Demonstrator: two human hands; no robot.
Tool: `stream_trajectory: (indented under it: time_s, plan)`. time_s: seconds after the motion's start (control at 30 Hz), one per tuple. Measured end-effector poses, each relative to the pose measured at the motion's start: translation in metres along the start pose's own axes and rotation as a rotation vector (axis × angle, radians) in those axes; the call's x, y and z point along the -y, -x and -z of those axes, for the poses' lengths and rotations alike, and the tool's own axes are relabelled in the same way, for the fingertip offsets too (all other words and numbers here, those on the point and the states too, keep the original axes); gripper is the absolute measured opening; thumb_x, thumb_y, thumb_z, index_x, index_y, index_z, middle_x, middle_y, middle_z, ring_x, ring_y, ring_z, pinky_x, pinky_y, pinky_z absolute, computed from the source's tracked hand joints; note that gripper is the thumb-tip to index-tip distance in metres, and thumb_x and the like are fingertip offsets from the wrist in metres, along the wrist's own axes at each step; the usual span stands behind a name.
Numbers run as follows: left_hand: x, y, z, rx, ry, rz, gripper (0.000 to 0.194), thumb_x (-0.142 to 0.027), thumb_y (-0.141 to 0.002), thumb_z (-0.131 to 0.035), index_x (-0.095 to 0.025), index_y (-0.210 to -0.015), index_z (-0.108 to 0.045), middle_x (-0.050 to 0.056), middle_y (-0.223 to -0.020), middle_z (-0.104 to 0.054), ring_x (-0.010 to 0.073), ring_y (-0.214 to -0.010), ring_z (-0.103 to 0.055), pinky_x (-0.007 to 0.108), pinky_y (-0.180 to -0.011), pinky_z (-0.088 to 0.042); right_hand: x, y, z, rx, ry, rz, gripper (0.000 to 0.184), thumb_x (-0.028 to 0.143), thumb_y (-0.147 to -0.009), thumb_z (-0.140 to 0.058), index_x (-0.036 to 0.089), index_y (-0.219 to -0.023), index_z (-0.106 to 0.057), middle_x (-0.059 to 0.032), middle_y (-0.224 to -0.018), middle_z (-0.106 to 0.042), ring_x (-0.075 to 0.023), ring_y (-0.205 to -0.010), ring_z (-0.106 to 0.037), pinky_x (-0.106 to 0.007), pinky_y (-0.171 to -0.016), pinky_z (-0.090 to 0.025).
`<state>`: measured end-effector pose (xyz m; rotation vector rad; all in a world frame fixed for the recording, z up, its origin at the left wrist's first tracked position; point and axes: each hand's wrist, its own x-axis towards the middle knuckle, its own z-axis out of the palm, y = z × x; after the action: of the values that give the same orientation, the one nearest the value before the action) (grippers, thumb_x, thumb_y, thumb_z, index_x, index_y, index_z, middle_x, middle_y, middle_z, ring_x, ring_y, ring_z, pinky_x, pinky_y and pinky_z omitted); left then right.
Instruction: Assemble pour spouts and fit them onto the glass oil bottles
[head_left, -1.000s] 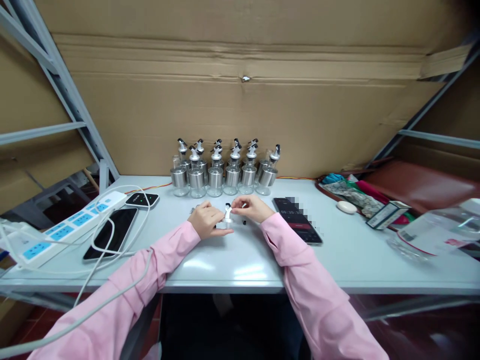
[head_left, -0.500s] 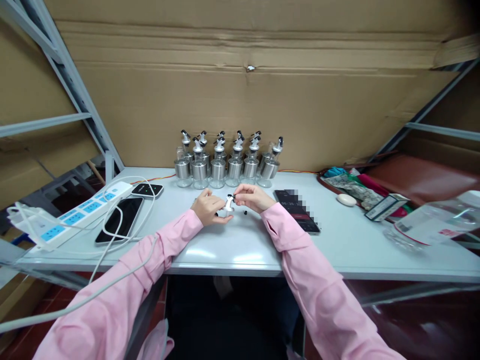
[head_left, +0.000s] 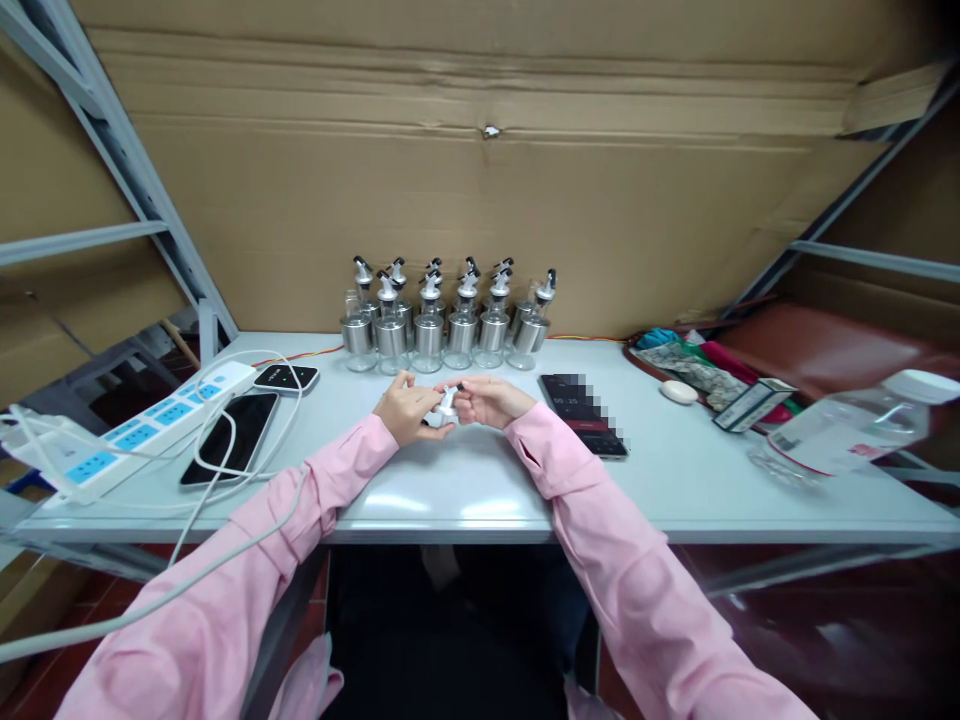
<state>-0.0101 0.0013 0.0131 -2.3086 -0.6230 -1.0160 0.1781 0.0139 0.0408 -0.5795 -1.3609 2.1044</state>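
Note:
Between my two hands, a little above the table [head_left: 465,490], is a small white and grey pourer spout [head_left: 445,403] with a dark tip. My left hand [head_left: 407,410] pinches its body from the left, thumb below and fingers above. At its upper end, my right hand [head_left: 491,401] is closed with thumb and forefinger on the dark part of the spout. Behind the hands stand several glass bottles [head_left: 428,340] with steel sleeves, most topped with similar pourer spouts.
To the left lie a white power strip [head_left: 157,425], a dark phone [head_left: 231,438], a small black-and-white device [head_left: 286,377] and loose white cables. A phone showing a timer [head_left: 581,410] lies at right, then a white oval object [head_left: 679,392], a small box [head_left: 754,405] and a plastic bottle [head_left: 855,430].
My right hand has come closer to the left, and its fingers now press at the spout's dark top. The spout has tilted. The view has shifted slightly.

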Motion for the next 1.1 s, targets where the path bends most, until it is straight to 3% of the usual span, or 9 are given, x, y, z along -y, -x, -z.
stream_trajectory:
  time_s: [0.23, 0.47, 0.57, 0.7, 0.8, 0.87, 0.97, 1.1]
  plan:
    - [-0.001, -0.004, 0.002, -0.071, 0.042, -0.035, 0.03, -0.044, -0.084, -0.046, -0.018, -0.068, -0.046, -0.005, -0.054, -0.059, 0.0098, -0.046, -0.049, 0.029, -0.064, -0.03, -0.004, -0.004, 0.002, 0.044, -0.032, 0.037, 0.019, 0.024, -0.074, -0.06, 0.01, -0.087, -0.061, 0.0041, -0.056, -0.039, -0.0081, -0.052, -0.04, -0.023, -0.053, -0.034]
    - [0.0, 0.002, -0.003, 0.037, 0.071, 0.011, 0.033, -0.047, -0.084, -0.044, -0.018, -0.068, -0.046, -0.003, -0.056, -0.059, 0.0106, -0.049, -0.049, 0.031, -0.065, -0.029, -0.003, -0.002, 0.0, 0.003, 0.012, 0.003, 0.011, 0.022, -0.078, -0.057, 0.012, -0.084, -0.059, 0.0033, -0.056, -0.043, -0.0085, -0.05, -0.038, -0.024, -0.056, -0.036]
    - [0.003, 0.002, 0.0, 0.137, 0.123, 0.07, 0.037, -0.052, -0.083, -0.045, -0.017, -0.073, -0.048, -0.001, -0.061, -0.06, 0.0125, -0.054, -0.05, 0.031, -0.067, -0.029, -0.002, -0.004, -0.002, -0.027, -0.029, 0.02, 0.009, 0.019, -0.08, -0.052, 0.013, -0.083, -0.059, 0.0046, -0.054, -0.039, -0.0083, -0.049, -0.038, -0.023, -0.055, -0.036]
    - [0.011, 0.002, 0.004, 0.361, 0.164, 0.154, 0.049, -0.063, -0.074, -0.05, -0.015, -0.083, -0.051, 0.004, -0.076, -0.061, 0.0176, -0.068, -0.053, 0.032, -0.068, -0.029, -0.001, -0.006, -0.001, -0.052, -0.146, 0.052, 0.014, 0.018, -0.084, -0.045, 0.012, -0.083, -0.058, 0.0064, -0.054, -0.032, -0.0068, -0.045, -0.035, -0.023, -0.054, -0.037]
    - [0.017, 0.006, 0.001, 0.541, 0.149, 0.166, 0.036, -0.052, -0.079, -0.048, -0.016, -0.071, -0.049, 0.003, -0.072, -0.059, 0.0183, -0.072, -0.052, 0.032, -0.068, -0.028, 0.0, -0.005, 0.001, -0.059, -0.188, 0.053, 0.016, 0.018, -0.085, -0.041, 0.012, -0.082, -0.057, 0.006, -0.055, -0.033, -0.0067, -0.044, -0.036, -0.023, -0.054, -0.037]
    - [0.019, 0.009, -0.003, 0.595, 0.128, 0.16, 0.035, -0.045, -0.083, -0.044, -0.017, -0.064, -0.046, 0.002, -0.065, -0.057, 0.0171, -0.068, -0.05, 0.033, -0.068, -0.027, 0.0, -0.005, 0.002, -0.07, -0.205, 0.058, 0.017, 0.018, -0.085, -0.04, 0.012, -0.08, -0.056, 0.0056, -0.055, -0.033, -0.0068, -0.044, -0.035, -0.023, -0.053, -0.037]
    - [0.02, 0.012, -0.01, 0.539, 0.1, 0.166, 0.04, -0.051, -0.084, -0.042, -0.017, -0.063, -0.044, 0.002, -0.064, -0.055, 0.0165, -0.065, -0.049, 0.033, -0.067, -0.028, 0.0, -0.005, 0.003, -0.09, -0.222, 0.065, 0.019, 0.019, -0.086, -0.039, 0.013, -0.077, -0.055, 0.006, -0.054, -0.031, -0.0064, -0.043, -0.033, -0.022, -0.052, -0.036]
    - [0.019, 0.01, -0.01, 0.359, 0.067, 0.169, 0.047, -0.06, -0.085, -0.036, -0.017, -0.068, -0.043, 0.002, -0.066, -0.052, 0.0157, -0.061, -0.047, 0.032, -0.065, -0.033, 0.0, -0.008, 0.004, -0.135, -0.248, 0.084, 0.02, 0.019, -0.088, -0.038, 0.014, -0.08, -0.056, 0.0064, -0.053, -0.031, -0.006, -0.041, -0.03, -0.021, -0.049, -0.035]
